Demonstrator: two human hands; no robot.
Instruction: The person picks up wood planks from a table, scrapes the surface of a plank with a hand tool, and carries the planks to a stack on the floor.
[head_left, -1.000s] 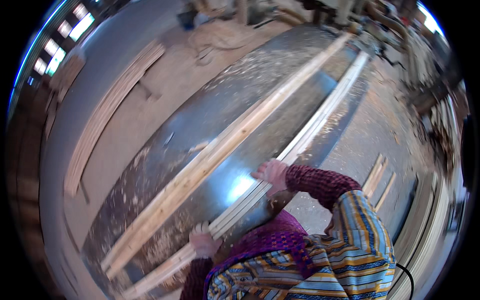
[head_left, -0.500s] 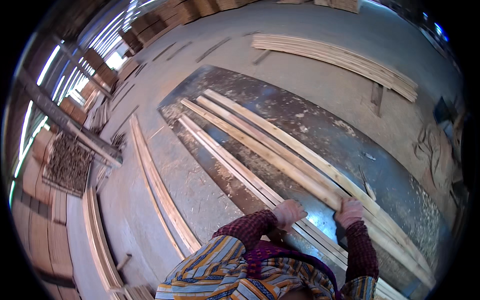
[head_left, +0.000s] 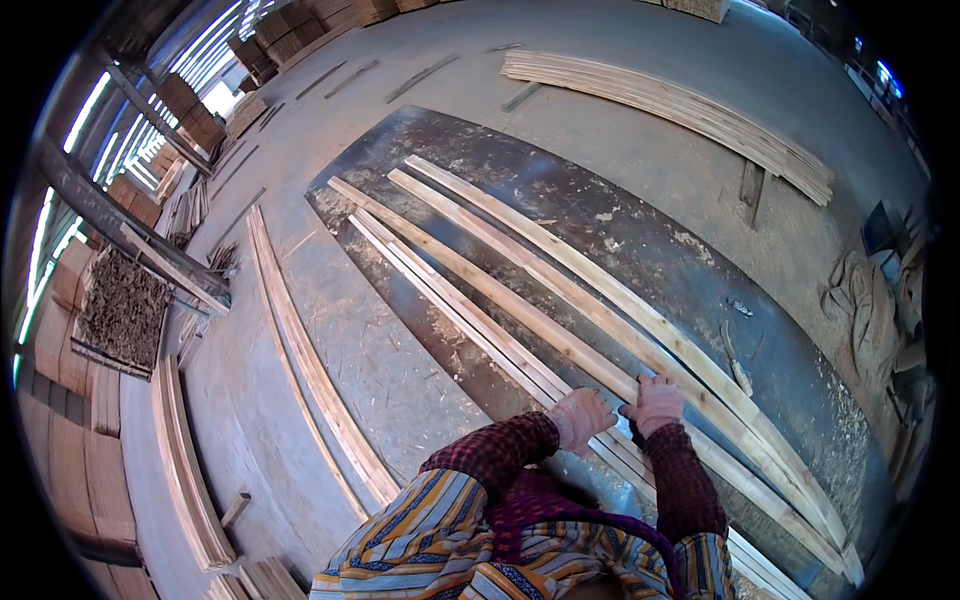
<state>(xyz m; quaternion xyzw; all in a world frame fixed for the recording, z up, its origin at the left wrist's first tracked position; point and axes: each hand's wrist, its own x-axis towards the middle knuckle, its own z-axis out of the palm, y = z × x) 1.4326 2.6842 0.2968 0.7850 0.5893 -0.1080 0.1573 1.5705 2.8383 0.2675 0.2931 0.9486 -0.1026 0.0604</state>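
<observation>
Several long pale wooden slats lie side by side on a dark metal sheet on the floor. My left hand rests on a thin slat, fingers curled over it. Just beside it, my right hand grips a wider slat near its close end. Both hands wear light gloves, and my dark red checked sleeves come up from the lower edge.
A stack of long boards lies at the far right. More slats lie on the concrete to the left, with timber stacks and a crate of wood scraps beyond. Sacks sit at the right edge.
My view has swung round to the other side. My hands, apart on one slat a second ago, have come close together on neighbouring slats.
</observation>
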